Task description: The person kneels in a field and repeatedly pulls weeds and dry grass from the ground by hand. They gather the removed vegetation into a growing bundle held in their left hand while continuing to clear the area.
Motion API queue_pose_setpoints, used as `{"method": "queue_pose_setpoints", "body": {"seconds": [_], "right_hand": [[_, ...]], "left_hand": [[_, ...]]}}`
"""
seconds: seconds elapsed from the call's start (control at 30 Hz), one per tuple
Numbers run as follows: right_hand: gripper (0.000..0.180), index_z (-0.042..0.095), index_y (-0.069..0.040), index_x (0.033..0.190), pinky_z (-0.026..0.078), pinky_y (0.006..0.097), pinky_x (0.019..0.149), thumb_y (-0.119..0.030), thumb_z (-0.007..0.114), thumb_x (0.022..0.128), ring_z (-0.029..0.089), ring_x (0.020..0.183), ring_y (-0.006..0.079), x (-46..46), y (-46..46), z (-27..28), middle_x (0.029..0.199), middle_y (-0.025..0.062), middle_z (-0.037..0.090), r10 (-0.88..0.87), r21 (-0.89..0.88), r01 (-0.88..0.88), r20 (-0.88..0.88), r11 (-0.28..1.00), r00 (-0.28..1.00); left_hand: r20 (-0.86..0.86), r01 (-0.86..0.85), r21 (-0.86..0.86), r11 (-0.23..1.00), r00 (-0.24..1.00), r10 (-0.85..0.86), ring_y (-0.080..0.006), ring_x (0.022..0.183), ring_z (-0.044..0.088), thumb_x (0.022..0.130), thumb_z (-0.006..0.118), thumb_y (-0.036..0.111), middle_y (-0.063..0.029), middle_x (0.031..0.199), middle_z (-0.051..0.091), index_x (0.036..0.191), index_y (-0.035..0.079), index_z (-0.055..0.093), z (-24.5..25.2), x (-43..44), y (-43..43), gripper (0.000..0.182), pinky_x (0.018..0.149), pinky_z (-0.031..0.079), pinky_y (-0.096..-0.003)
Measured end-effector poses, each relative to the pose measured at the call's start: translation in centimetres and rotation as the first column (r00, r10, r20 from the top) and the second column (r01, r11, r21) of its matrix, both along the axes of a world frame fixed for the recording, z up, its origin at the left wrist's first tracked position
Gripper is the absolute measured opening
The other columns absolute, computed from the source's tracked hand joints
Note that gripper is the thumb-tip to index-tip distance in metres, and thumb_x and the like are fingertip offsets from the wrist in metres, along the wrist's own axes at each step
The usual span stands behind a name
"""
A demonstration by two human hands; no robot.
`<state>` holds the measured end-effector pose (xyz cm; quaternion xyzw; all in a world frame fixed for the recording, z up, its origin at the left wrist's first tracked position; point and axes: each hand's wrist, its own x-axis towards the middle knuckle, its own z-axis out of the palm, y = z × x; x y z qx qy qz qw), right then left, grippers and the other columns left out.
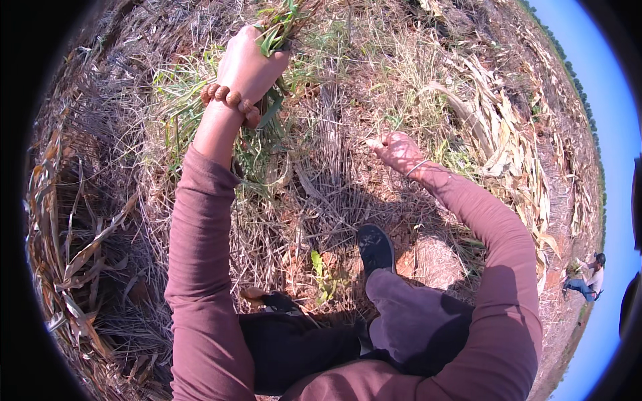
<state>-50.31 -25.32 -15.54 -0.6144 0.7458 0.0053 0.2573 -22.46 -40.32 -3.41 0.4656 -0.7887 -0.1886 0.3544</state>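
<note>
At the upper left of the view, my left hand (256,62) is closed around a bunch of green and dry grass stalks (281,32), whose top runs out of the picture. A bracelet of brown beads is on that wrist. More green grass (185,95) lies or grows just below and beside it. My right hand (398,150), with a thin bangle at the wrist, is near the middle, low over dry stubble, its fingers curled. Whether it holds a thin stalk cannot be made out. Dry and green weeds (426,110) stand beyond it.
Dry maize stalks and leaves (501,135) lie in a row at the right; more dry leaves (75,270) are heaped at the left. My dark shoe (375,248) rests on reddish soil, near a small yellow-green plant (323,278). Another person (589,280) is low down at the far right.
</note>
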Motion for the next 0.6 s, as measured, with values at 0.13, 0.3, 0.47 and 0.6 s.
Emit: {"method": "queue_pose_setpoints", "body": {"seconds": [0.13, 0.3, 0.47, 0.6], "right_hand": [[0.031, 0.061, -0.003, 0.091, 0.048, 0.0335, 0.065, -0.034, 0.059, 0.087, 0.059, 0.069, 0.0238, 1.0, -4.2, 3.9, 0.075, 0.0125, 0.061, 0.075, -0.433, 0.053, 0.273, 0.900, 0.959], [0.013, 0.062, -0.002, 0.095, 0.044, 0.0179, 0.060, -0.014, 0.057, 0.090, 0.053, 0.069, 0.0047, 5.1, -9.0, 11.7, 0.076, 0.0007, 0.062, 0.253, -0.653, 0.153, 0.483, 0.741, 0.838], [0.021, 0.056, -0.002, 0.107, 0.044, 0.0195, 0.059, -0.017, 0.054, 0.092, 0.052, 0.066, 0.0071, 8.3, -10.8, 14.6, 0.086, 0.0024, 0.058, 0.447, -0.549, 0.283, 0.822, 0.787, 0.353], [0.034, 0.045, 0.002, 0.122, 0.051, 0.0259, 0.077, -0.010, 0.054, 0.091, 0.058, 0.088, 0.0148, 9.5, -10.2, 14.8, 0.105, 0.0096, 0.057, 0.316, -0.297, 0.177, 0.944, 0.938, -0.094]], "left_hand": [[-0.063, 0.134, 0.063, 0.989, 0.989, -0.130, -0.0178, 0.064, 0.057, 0.075, 0.061, 0.017, -0.0085, 0.070, 0.062, 0.083, 0.002, 0.065, -0.1, 0.0, -0.1, 0.017, 0.059, 0.046, -0.0301], [-0.213, 0.244, 0.062, 0.968, 0.951, -0.226, -0.0053, 0.063, 0.052, 0.083, 0.063, 0.023, 0.0017, 0.067, 0.060, 0.088, 0.014, 0.073, 0.5, -0.1, 0.1, 0.015, 0.056, 0.042, -0.0234], [-0.447, 0.308, 0.143, 0.941, 0.868, -0.217, -0.0047, 0.068, 0.054, 0.081, 0.069, 0.024, 0.0024, 0.082, 0.064, 0.102, 0.007, 0.069, 2.7, -0.6, 1.6, 0.027, 0.059, 0.043, -0.0216], [-0.774, 0.545, 0.346, 0.764, 0.626, -0.095, -0.0073, 0.070, 0.061, 0.081, 0.070, 0.023, -0.0013, 0.086, 0.066, 0.099, 0.004, 0.067, 4.4, -0.2, 3.4, 0.026, 0.061, 0.049, -0.0203]]}}
